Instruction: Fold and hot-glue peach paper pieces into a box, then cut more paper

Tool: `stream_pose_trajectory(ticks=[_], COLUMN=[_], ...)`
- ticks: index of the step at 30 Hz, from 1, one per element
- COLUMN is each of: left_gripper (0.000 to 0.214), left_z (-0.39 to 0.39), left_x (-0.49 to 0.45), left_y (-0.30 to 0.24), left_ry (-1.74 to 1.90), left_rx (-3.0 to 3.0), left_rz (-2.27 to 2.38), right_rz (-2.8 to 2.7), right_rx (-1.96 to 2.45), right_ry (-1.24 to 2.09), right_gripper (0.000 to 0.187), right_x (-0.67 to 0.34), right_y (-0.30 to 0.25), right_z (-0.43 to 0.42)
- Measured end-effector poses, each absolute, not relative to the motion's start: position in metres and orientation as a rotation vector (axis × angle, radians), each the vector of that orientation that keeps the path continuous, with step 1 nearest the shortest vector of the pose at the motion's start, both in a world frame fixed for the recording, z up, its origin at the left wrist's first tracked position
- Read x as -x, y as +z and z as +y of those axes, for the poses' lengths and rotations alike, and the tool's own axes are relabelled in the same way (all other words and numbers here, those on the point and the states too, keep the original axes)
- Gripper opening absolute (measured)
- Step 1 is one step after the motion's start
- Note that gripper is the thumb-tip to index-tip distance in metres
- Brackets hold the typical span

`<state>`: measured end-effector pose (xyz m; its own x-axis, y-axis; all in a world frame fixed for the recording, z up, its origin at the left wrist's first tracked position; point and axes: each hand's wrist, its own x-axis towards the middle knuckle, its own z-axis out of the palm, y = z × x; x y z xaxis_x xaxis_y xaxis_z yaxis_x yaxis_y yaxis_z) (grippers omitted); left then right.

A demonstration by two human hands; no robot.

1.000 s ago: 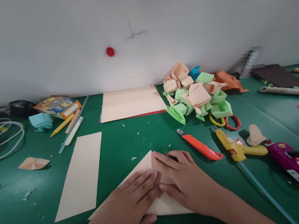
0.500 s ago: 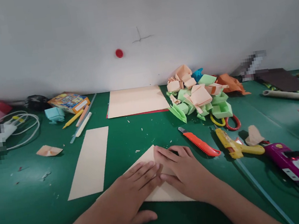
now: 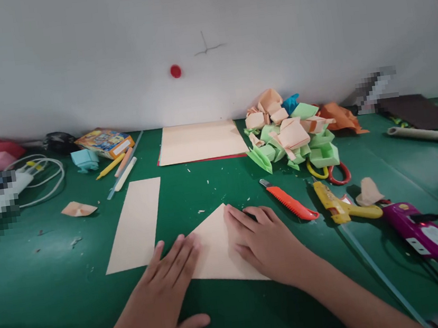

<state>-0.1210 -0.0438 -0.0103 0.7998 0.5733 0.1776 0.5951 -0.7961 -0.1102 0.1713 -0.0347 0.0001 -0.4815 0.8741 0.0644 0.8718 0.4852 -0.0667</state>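
A cream paper folded into a triangle [image 3: 215, 244] lies on the green table [image 3: 206, 192] in front of me. My left hand [image 3: 166, 287] lies flat with fingers stretched out, its fingertips on the triangle's left edge. My right hand [image 3: 262, 241] rests flat on the triangle's right side, fingers together and pressing the paper down. Neither hand holds anything.
A cream paper strip [image 3: 136, 224] lies left of the triangle, a cream sheet [image 3: 200, 141] at the back. An orange box cutter [image 3: 290, 206], yellow glue gun [image 3: 342, 206], scissors [image 3: 334, 174], folded paper pile [image 3: 291, 136] and purple device [image 3: 421, 232] sit right. Pens [image 3: 121, 168], cables [image 3: 40, 175] left.
My left hand has slid left and toward me, off the middle of the triangle to its left edge. The right hand stays on the paper. The view shifted slightly.
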Motion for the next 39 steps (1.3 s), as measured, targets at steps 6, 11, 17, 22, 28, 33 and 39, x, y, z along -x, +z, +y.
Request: stream_pose_trajectory(ticks=[6, 11, 17, 22, 28, 33, 39], left_gripper=[0.084, 0.069, 0.069, 0.039, 0.029, 0.042, 0.048], left_z=[-0.068, -0.074, -0.058, -0.037, -0.008, 0.018, 0.029], left_x=[0.17, 0.203, 0.206, 0.198, 0.139, 0.077, 0.071], left_y=[-0.012, -0.007, 0.01, 0.026, 0.033, 0.015, -0.004], left_ry=[-0.195, -0.201, -0.345, -0.486, -0.47, -0.156, -0.166], left_rx=[2.651, 2.668, 2.604, 2.615, 2.795, 3.035, 3.089], left_rz=[-1.166, -1.244, -1.313, -1.188, -0.884, -0.637, -0.602], right_rz=[-2.65, -2.636, -2.609, -2.602, -2.611, -2.596, -2.526], right_rx=[1.557, 1.555, 1.537, 1.549, 1.537, 1.525, 1.527], right_ry=[0.076, 0.101, 0.154, 0.139, 0.154, 0.208, 0.293], right_gripper=[0.063, 0.063, 0.065, 0.064, 0.062, 0.056, 0.062], right_x=[-0.171, -0.171, -0.174, -0.173, -0.173, -0.175, -0.176], right_y=[0.004, 0.006, 0.005, 0.004, 0.006, 0.006, 0.005], right_z=[-0.036, -0.036, -0.035, -0.034, -0.034, -0.032, -0.03])
